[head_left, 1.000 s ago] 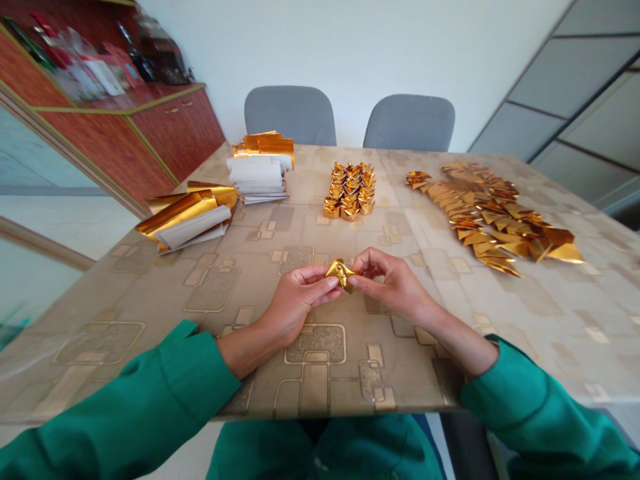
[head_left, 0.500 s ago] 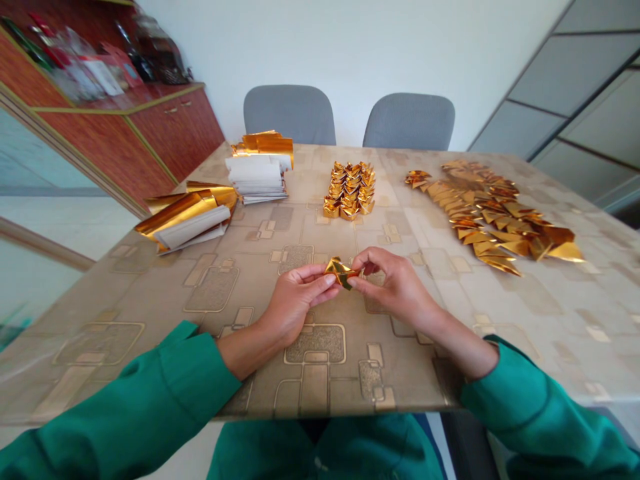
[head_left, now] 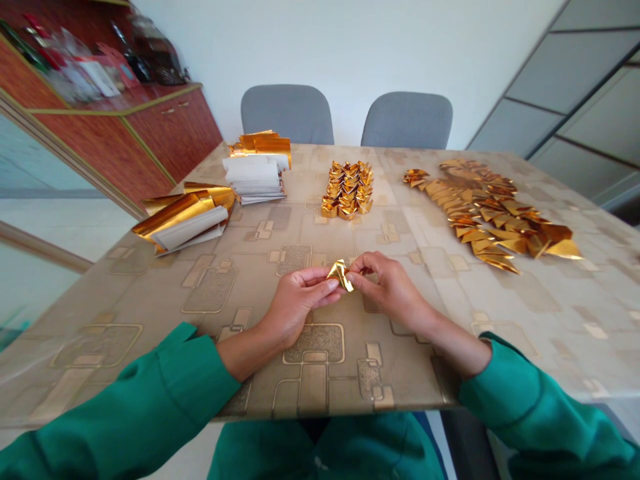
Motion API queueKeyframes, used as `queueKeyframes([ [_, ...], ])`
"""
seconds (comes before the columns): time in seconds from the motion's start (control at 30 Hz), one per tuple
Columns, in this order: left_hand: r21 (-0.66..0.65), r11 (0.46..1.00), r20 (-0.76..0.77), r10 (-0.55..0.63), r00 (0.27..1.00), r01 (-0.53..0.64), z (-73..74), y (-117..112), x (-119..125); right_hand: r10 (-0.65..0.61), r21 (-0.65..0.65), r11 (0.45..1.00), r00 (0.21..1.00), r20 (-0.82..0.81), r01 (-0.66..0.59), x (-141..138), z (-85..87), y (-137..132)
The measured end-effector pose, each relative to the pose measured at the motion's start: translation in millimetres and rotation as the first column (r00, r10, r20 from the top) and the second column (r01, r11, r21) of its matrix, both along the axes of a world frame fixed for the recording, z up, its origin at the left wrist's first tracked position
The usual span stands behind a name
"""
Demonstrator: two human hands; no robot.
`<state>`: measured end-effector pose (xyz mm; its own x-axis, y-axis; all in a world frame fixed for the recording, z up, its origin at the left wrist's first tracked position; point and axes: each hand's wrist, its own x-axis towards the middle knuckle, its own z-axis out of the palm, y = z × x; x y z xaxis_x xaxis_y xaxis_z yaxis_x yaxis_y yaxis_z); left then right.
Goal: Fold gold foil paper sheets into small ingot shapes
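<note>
Between my hands is a small folded piece of gold foil paper [head_left: 341, 275], shiny and creased, held above the near middle of the table. My left hand [head_left: 305, 293] pinches its left side between thumb and fingers. The fingertips of my right hand [head_left: 383, 283] grip its right edge, covering that end. Beyond my hands stands a compact block of finished gold paper ingots [head_left: 348, 190], set in rows. Over to the right lies a spread of pointed, folded gold papers [head_left: 493, 217], overlapping in lines.
At the left are a bundle of gold and white paper sheets [head_left: 187, 217] and a white-backed paper stack [head_left: 254, 179]. A patterned cloth covers the table [head_left: 210, 353]. Two grey chairs [head_left: 286, 113] stand behind it, near a red wooden cabinet [head_left: 170, 137].
The foil piece has turned in my fingers and now shows a brighter, more upright face. My right hand has shifted slightly down and closer to my left.
</note>
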<state>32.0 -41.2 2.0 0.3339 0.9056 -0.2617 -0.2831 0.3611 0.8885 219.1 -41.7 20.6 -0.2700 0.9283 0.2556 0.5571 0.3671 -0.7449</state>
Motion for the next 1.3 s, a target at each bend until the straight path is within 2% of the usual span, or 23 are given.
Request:
queueKeyframes([
  [0.2,-0.005,1.000,0.003,0.013,1.000,-0.013,-1.2,-0.4,0.8,-0.046,-0.076,0.996,0.999,-0.018,0.044,-7.4,-5.4,-2.2],
  [0.27,-0.021,0.999,0.019,0.038,0.999,-0.037,0.4,0.0,1.7,-0.033,-0.120,0.993,0.994,-0.104,0.020,-7.9,-6.3,-1.7],
  [0.33,-0.039,0.996,0.040,0.080,0.996,-0.078,2.3,0.7,2.5,-0.007,-0.182,0.982,0.966,-0.260,-0.042,-6.8,-6.8,-0.2],
  [0.43,-0.069,0.988,0.061,0.145,0.988,-0.140,4.5,1.6,3.4,0.010,-0.309,0.940,0.916,-0.401,-0.145,-3.4,-6.5,2.5],
  [0.57,-0.086,0.984,0.060,0.159,0.985,-0.154,6.2,1.3,4.2,0.003,-0.425,0.890,0.933,-0.359,-0.166,-1.0,-5.6,3.1],
  [0.67,-0.074,0.986,0.059,0.155,0.986,-0.151,6.7,1.0,4.2,-0.016,-0.413,0.897,0.920,-0.392,-0.161,-0.7,-5.3,3.0],
  [0.83,-0.015,0.990,0.043,0.137,0.990,-0.137,3.9,3.9,1.7,0.034,-0.403,0.887,0.903,-0.428,-0.224,1.8,-5.1,6.2],
  [1.0,-0.021,0.996,0.040,0.083,0.996,-0.082,3.0,7.2,-0.7,-0.019,-0.328,0.939,0.938,-0.347,-0.102,-0.1,-7.5,4.9],
  [1.07,-0.037,0.996,0.053,0.088,0.995,-0.086,4.2,7.7,-1.1,-0.017,-0.307,0.947,0.937,-0.349,-0.096,-1.4,-6.7,3.2],
  [1.3,-0.046,0.989,0.108,0.147,0.983,-0.143,5.3,9.0,-2.6,0.072,-0.353,0.917,0.947,-0.314,-0.186,-4.1,-1.5,-0.7],
])
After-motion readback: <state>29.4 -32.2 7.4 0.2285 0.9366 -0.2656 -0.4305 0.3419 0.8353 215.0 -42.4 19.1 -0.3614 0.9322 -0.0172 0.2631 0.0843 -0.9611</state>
